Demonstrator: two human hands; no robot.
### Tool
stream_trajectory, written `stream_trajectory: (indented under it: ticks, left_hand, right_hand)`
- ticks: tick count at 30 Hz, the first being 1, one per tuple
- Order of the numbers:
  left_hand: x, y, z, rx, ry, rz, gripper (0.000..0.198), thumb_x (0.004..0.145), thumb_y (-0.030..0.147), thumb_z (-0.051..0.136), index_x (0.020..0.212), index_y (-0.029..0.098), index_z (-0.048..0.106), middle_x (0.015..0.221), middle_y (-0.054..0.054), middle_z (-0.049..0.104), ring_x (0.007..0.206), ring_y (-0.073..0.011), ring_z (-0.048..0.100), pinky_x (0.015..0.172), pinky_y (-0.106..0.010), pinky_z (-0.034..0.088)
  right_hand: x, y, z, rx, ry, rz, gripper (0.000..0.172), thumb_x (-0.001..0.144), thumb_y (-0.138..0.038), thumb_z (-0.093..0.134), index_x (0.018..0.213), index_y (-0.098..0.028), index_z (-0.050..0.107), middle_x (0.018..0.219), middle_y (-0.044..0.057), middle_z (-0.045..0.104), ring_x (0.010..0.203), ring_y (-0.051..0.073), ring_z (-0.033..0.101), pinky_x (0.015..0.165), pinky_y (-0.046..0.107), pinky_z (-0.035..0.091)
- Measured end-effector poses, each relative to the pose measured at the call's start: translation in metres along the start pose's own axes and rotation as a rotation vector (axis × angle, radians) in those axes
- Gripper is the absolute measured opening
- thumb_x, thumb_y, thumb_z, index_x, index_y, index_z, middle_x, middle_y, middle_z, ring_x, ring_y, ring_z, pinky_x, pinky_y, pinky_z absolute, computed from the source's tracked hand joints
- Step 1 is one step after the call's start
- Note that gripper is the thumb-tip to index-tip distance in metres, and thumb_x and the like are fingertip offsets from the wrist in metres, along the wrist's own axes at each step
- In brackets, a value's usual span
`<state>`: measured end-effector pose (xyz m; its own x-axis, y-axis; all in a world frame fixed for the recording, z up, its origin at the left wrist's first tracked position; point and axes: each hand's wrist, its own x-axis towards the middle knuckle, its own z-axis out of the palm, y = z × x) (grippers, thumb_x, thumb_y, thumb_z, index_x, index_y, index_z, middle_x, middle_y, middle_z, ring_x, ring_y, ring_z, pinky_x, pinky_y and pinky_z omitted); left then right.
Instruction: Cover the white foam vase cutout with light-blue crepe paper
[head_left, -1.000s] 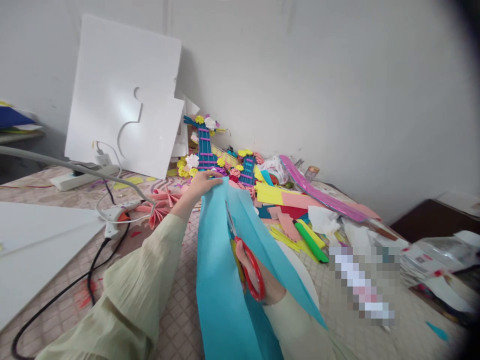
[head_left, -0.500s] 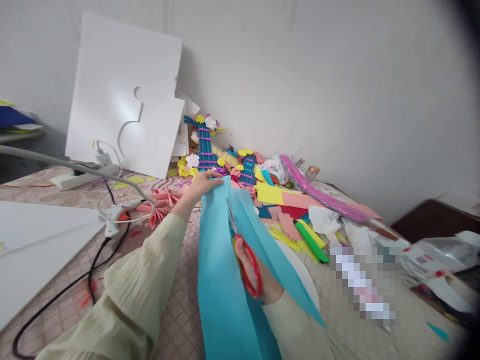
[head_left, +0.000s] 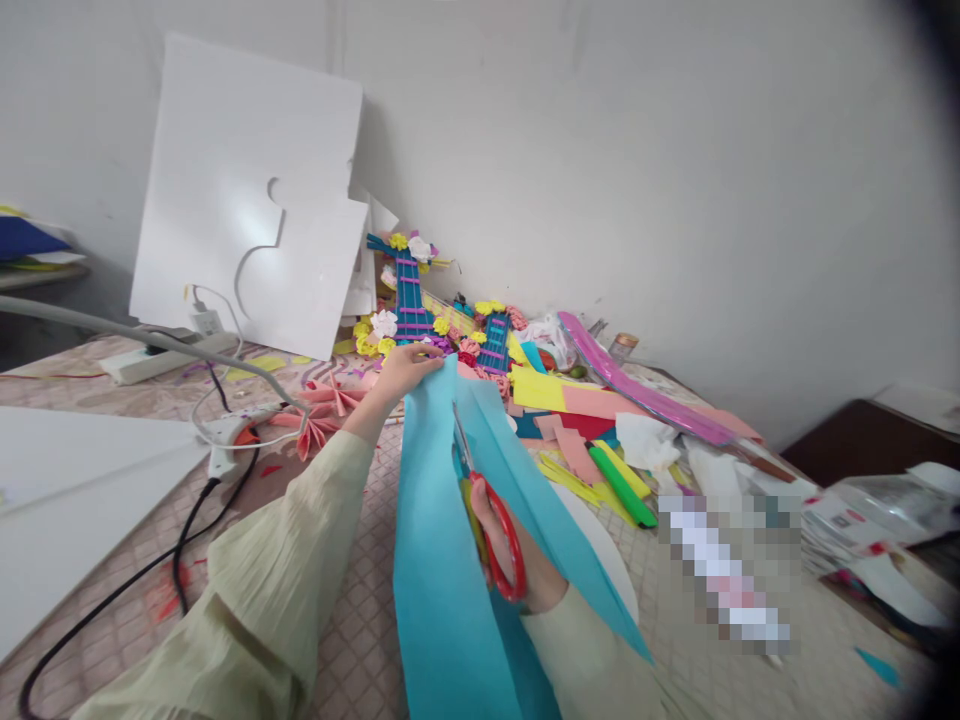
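1. Red-handled scissors (head_left: 513, 540) are gripped by the right hand (head_left: 536, 570), just below the frame's centre; the fingers are closed through the handle loops. The blades are directed toward the upper left and are set in the slit between two lengths of paper; how widely they are parted cannot be told.
2. A turquoise paper sheet (head_left: 431, 540) is extended from the centre of the frame to the lower edge. Its upper end is pinched by the left hand (head_left: 407, 370), which is placed at the centre, slightly left, beyond the blade tips.
3. Both forearms are covered by pale green sleeves (head_left: 277, 560).
4. A white board (head_left: 225, 130), marked by a curved cut, is propped against the wall at upper left.
5. Near the centre, a teal fretted neck (head_left: 409, 300) is crossed by purple bars and bordered by paper flowers (head_left: 384, 323).
6. Salmon pleated fans (head_left: 319, 435) are laid left of centre, near a white power strip (head_left: 165, 358).
7. Right of centre, a magenta roll (head_left: 637, 385) is seen above a green strip (head_left: 621, 487).
8. At the right edge, a clear plastic bottle (head_left: 885, 500) is shown on its side; a turquoise scrap (head_left: 876, 667) is found at lower right.
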<state>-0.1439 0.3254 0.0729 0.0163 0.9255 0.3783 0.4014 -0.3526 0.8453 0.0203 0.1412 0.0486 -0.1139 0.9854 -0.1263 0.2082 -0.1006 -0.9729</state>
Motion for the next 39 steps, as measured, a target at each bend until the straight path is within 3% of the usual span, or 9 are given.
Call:
stream_trajectory:
  ticks: [7,13,18,23,31,39]
  left_hand:
    - [-0.002,0.003,0.0,0.008,0.004,-0.005,0.027,0.061,0.035,0.063,0.081,0.018,0.069,0.066,-0.002,0.064,0.067,-0.0174,0.059,0.059,-0.024,0.043]
    - [-0.002,0.001,-0.001,0.012,0.02,-0.023,0.027,0.061,0.036,0.063,0.081,0.018,0.069,0.063,-0.001,0.063,0.066,-0.017,0.058,0.059,-0.023,0.042]
    - [-0.002,-0.001,-0.001,0.013,0.017,-0.043,0.03,0.061,0.037,0.063,0.082,0.016,0.069,0.058,-0.001,0.061,0.06,-0.0158,0.056,0.053,-0.022,0.04]
    - [0.001,-0.006,-0.001,0.009,0.011,-0.054,0.032,0.061,0.037,0.061,0.085,0.017,0.069,0.057,0.0,0.061,0.053,-0.0137,0.053,0.047,-0.021,0.037]
    - [0.006,-0.009,0.001,-0.01,0.02,-0.054,0.028,0.064,0.036,0.058,0.083,0.018,0.069,0.064,-0.001,0.064,0.057,-0.0137,0.055,0.052,-0.022,0.041]
    - [0.004,-0.007,0.001,-0.037,-0.011,-0.048,0.031,0.065,0.036,0.058,0.087,0.017,0.069,0.063,-0.001,0.064,0.056,-0.0137,0.055,0.055,-0.023,0.043]
  right_hand:
    - [0.005,0.013,0.0,0.067,-0.17,0.057,0.049,0.074,-0.066,0.037,0.057,-0.02,0.039,0.034,-0.007,0.037,0.025,0.007,0.035,0.025,0.016,0.027]
    - [0.007,0.02,0.001,0.073,-0.147,0.056,0.049,0.073,-0.067,0.035,0.06,-0.021,0.04,0.033,-0.007,0.037,0.024,0.008,0.036,0.024,0.016,0.028]
    - [0.007,0.019,0.003,0.055,-0.197,0.045,0.059,0.074,-0.069,0.028,0.048,-0.018,0.04,0.032,-0.004,0.037,0.023,0.007,0.036,0.024,0.016,0.029]
    - [0.008,0.019,0.002,0.038,-0.196,0.04,0.058,0.075,-0.068,0.028,0.047,-0.018,0.04,0.032,-0.004,0.038,0.023,0.007,0.037,0.023,0.016,0.027]
    - [0.008,0.016,0.001,0.078,-0.123,0.043,0.049,0.075,-0.064,0.037,0.054,-0.019,0.038,0.031,-0.008,0.039,0.023,0.008,0.039,0.024,0.015,0.031]
    - [0.012,0.009,0.001,0.086,-0.191,0.051,0.055,0.075,-0.067,0.032,0.05,-0.018,0.038,0.03,-0.006,0.039,0.023,0.006,0.036,0.025,0.015,0.031]
